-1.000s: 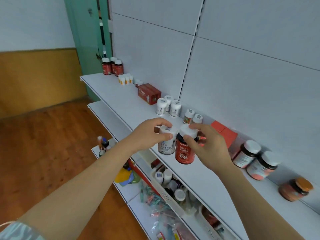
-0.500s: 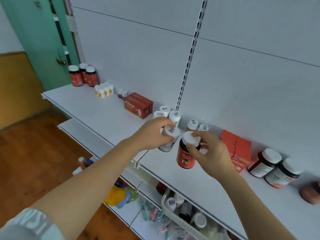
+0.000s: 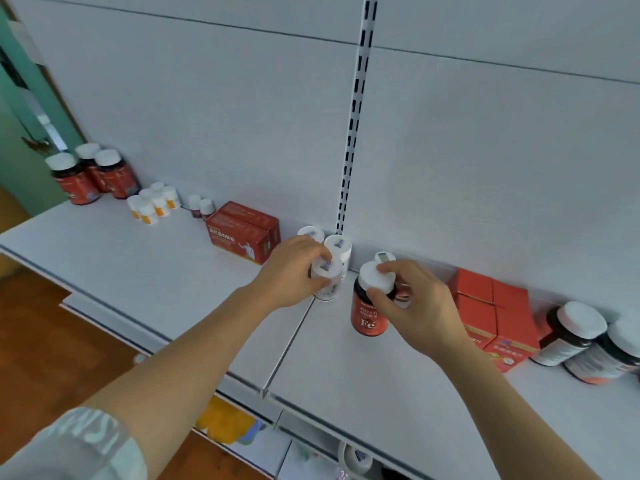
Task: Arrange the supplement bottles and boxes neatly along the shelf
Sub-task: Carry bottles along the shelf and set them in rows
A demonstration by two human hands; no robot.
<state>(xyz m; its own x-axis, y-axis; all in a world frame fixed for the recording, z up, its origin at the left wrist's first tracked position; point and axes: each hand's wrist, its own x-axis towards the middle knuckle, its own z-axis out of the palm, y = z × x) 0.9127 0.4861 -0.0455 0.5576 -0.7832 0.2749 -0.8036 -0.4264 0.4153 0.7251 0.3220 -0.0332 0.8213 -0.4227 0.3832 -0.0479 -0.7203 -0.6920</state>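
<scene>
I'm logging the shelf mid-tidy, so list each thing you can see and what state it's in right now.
Left hand: grips the white bottle, upright on the shelf.
Right hand: grip on the cap of the Fe bottle, upright.
Red boxes: closed, stacked against the back wall.
Red carton: closed, lying flat.
Dark bottles: capped, on the right.

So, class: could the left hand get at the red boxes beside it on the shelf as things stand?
Probably not yet: the left hand is gripping a white bottle. The path to the red boxes looks free, so once it lets go, likely yes.
</scene>
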